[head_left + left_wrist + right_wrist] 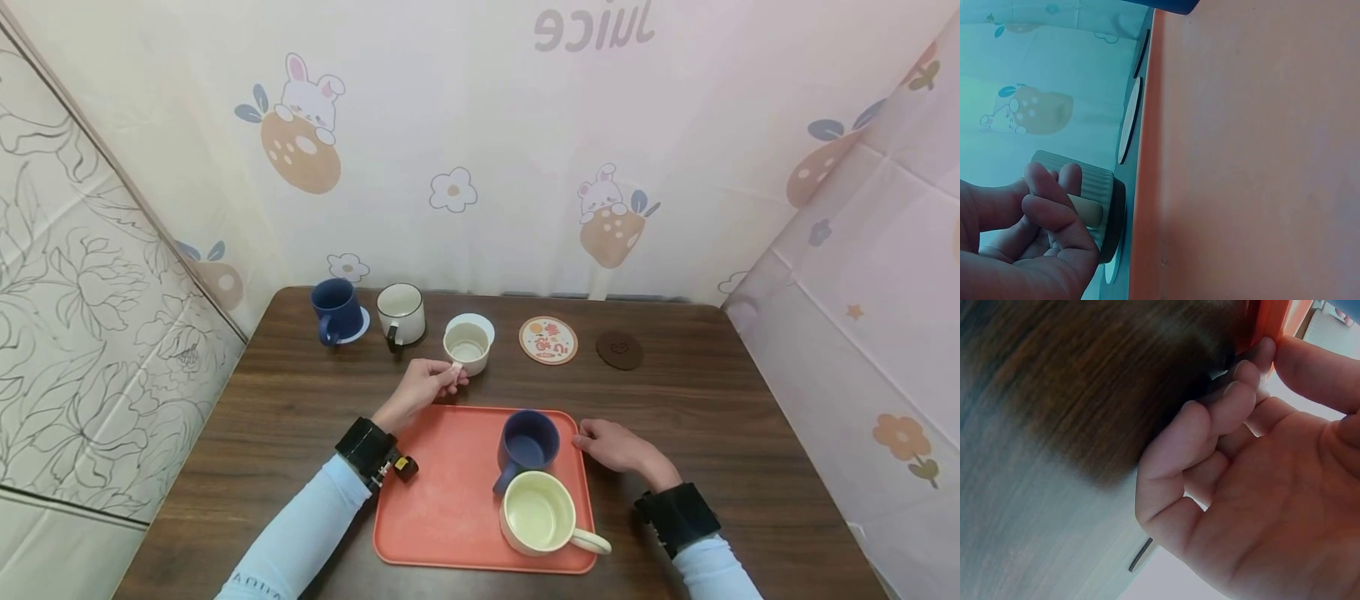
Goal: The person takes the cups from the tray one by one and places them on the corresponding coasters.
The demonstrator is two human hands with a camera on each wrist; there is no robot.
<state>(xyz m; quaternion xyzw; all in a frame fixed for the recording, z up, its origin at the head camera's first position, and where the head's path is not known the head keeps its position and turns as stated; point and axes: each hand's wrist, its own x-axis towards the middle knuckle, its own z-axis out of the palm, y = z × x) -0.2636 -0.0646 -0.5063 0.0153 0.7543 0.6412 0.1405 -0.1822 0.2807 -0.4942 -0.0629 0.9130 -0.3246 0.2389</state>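
Observation:
My left hand (429, 385) pinches the handle of a small cream ribbed cup (1075, 178). In the head view this cup (467, 346) overlaps the front of a white coaster (476, 319); whether it touches the coaster I cannot tell. An orange-red tray (442, 508) lies below it, under my left wrist. With thumb and forefinger my right hand (618, 447) grips the tray's right rim; the right wrist view shows these fingers at the rim (1267, 322). On the tray's right side stand a dark blue mug (528, 442) and, nearer me, a pale yellow mug (538, 512).
Along the table's back edge, a blue mug (337, 308) stands on a pale coaster at left, beside a white mug (401, 312) with a black handle. Right of the cream cup lie a patterned round coaster (548, 340) and a dark brown coaster (619, 350). Printed curtains rise behind.

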